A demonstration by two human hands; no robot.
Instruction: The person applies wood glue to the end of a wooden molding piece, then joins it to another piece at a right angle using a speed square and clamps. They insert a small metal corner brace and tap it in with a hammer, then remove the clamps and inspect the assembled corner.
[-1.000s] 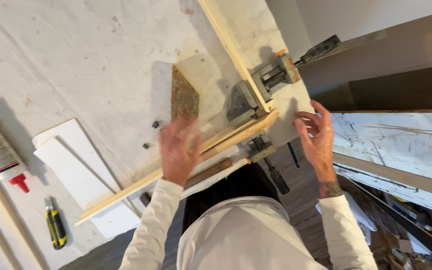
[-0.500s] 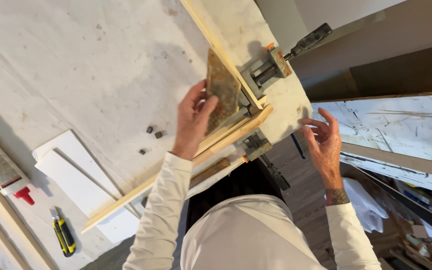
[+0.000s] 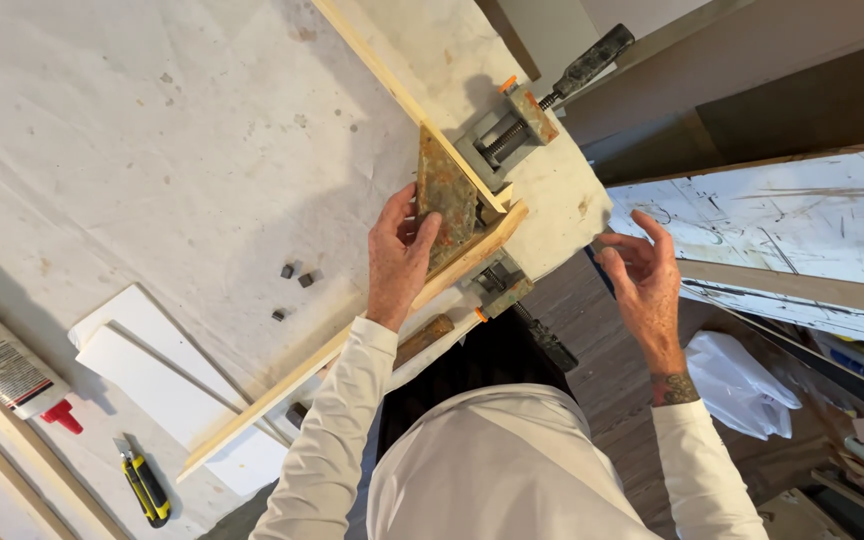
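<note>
My left hand (image 3: 399,252) grips a mottled brown-green stone tile (image 3: 446,192) and holds it tilted on edge in the corner where two pale wooden strips (image 3: 372,320) meet. A grey corner clamp (image 3: 505,135) with orange parts pins that joint at the table's edge. A second clamp (image 3: 498,285) sits just below the near strip. My right hand (image 3: 642,282) hovers past the table's edge, fingers spread, holding nothing.
A white cloth (image 3: 132,130) covers the table. On it lie white boards (image 3: 167,375), a sealant tube with a red nozzle (image 3: 7,365), a yellow-black utility knife (image 3: 145,487) and three small dark blocks (image 3: 295,282). A wooden-handled tool (image 3: 422,338) lies by my left sleeve.
The tile lay flat on the table a second ago. My left hand picked it up and stood it on edge in the corner of the strips. My right hand stayed off the edge.
</note>
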